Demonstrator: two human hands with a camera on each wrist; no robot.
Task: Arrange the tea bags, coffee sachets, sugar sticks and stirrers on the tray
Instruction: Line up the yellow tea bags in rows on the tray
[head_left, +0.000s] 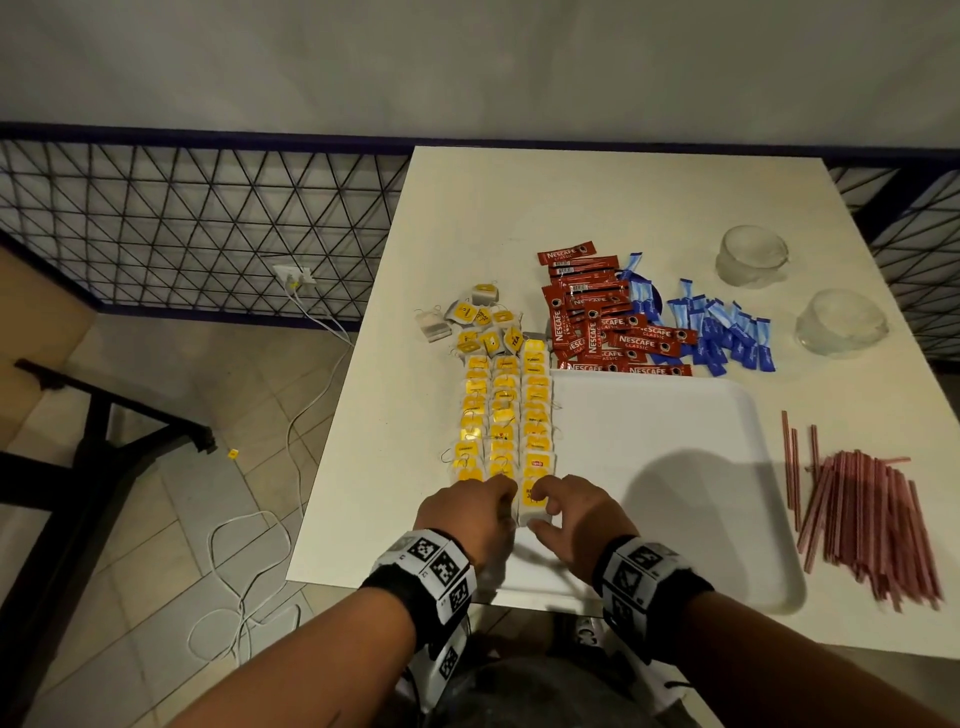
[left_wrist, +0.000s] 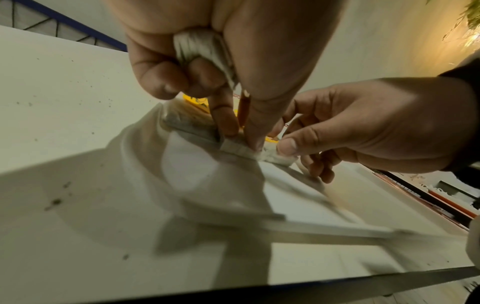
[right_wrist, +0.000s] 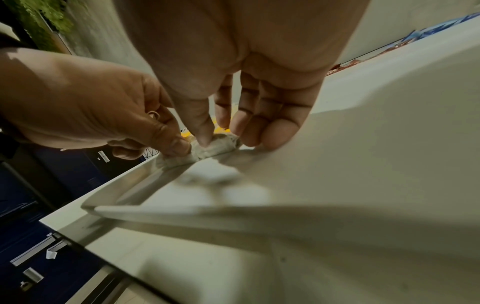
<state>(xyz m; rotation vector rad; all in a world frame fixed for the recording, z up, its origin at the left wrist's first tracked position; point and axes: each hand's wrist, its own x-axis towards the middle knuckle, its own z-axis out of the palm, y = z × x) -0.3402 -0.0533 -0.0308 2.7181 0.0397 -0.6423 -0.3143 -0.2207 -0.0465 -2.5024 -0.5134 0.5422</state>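
Left forearm reaches forward from the near edge, wrist band up, left hand (head_left: 470, 512) knuckles-up at the near end of the tea bag rows (head_left: 504, 415); its fingers (left_wrist: 223, 115) are curled, index and thumb tips pressing down on the nearest tea bag (head_left: 535, 501), with a wad of extra tea bags (left_wrist: 200, 46) bunched in the palm. That bag sits on the left part of the white tray (head_left: 675, 467), at the near end of the rightmost row. Right hand (head_left: 582, 519) mirrors it just beside, palm down, thumb and fingertips (right_wrist: 205, 131) pinching the same bag's edge, other fingers loosely curved and touching the tray. Further right on the surface (head_left: 597, 197): coffee sachets (head_left: 608, 322) piled past the tray's far edge, sugar sticks (head_left: 727, 327) beside them, stirrers (head_left: 872, 525) heaped right of the tray.
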